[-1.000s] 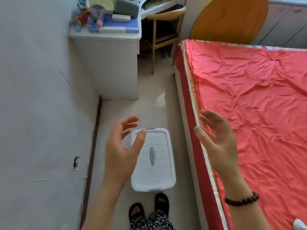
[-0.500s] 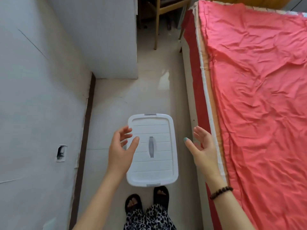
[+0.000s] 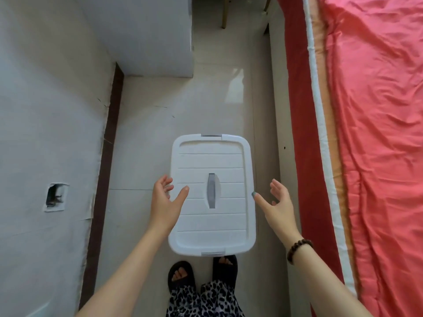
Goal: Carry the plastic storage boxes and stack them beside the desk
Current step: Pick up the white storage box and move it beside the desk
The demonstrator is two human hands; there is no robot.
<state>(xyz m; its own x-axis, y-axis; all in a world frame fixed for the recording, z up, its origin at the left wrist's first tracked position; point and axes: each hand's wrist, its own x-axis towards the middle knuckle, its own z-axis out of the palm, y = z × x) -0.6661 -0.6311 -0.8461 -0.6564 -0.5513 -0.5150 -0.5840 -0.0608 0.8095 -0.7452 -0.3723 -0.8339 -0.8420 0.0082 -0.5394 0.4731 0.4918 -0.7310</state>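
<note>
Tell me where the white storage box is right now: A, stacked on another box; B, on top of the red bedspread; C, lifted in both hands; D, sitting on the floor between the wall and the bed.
D: the white storage box sits on the floor, lid on, with the left hand and right hand open on either side and no grip on it.

Count, floor level: one white storage box (image 3: 211,195), lid on, with one grey handle (image 3: 212,191) in the lid's middle and two grey clips, one at each short end. My two hands, left hand (image 3: 166,202) and right hand (image 3: 278,205), both empty with fingers spread. One bead bracelet (image 3: 297,250). Two black sandals (image 3: 180,274). One bed (image 3: 366,133). One chair leg (image 3: 225,12) in view.
</note>
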